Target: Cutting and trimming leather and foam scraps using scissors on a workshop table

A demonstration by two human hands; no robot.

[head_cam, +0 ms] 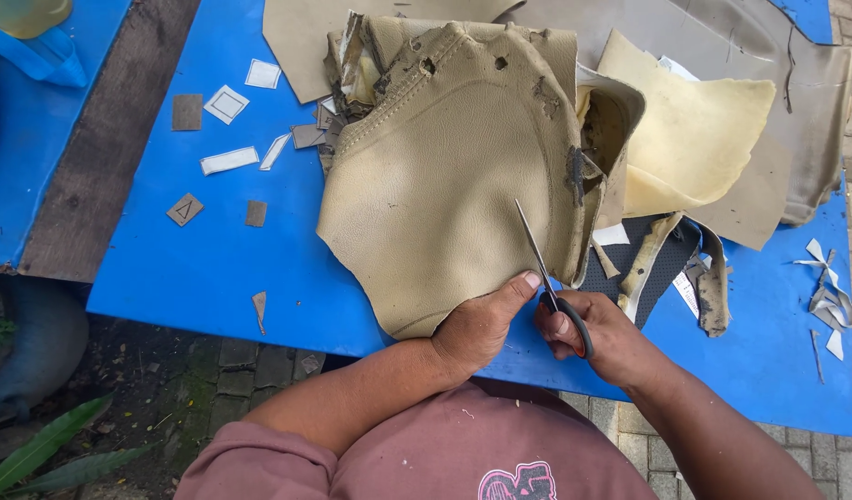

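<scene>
A worn beige leather cover with stitched seams and torn holes lies spread on the blue table. My left hand presses down on its near edge, thumb stretched toward the right. My right hand grips the black handles of a pair of scissors. The thin blades point away from me and lie along the cover's right edge, close beside my left thumb.
Yellow foam and grey-beige sheet material lie at the back right. Small cut scraps are scattered at the left, pale strips at the right. A dark patterned piece lies under the cover. A wooden plank separates two blue surfaces.
</scene>
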